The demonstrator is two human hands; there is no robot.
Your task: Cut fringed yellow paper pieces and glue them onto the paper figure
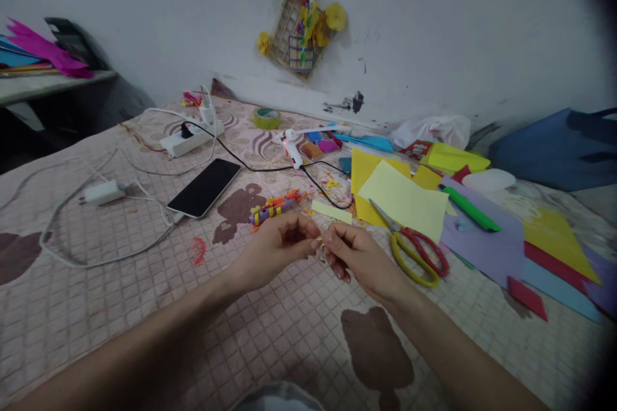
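My left hand [274, 250] and my right hand [359, 257] meet in front of me above the patterned mat [144, 282]. Both are closed in a pinch on a tiny pale piece [319, 243] between the fingertips; I cannot make out what it is. Just beyond my hands lie a small pale yellow paper strip [331, 211] and a little purple, orange and yellow paper craft [273, 207]. Scissors [414, 249] with red and yellow handles lie to the right of my right hand.
A black phone [205, 187], a white charger [103, 192] and a power strip [189, 139] with cables lie at the left. A glue gun [292, 148], a tape roll [267, 118], a green marker [470, 209] and coloured paper sheets [405, 199] lie beyond and right. A paper craft [299, 26] hangs on the wall.
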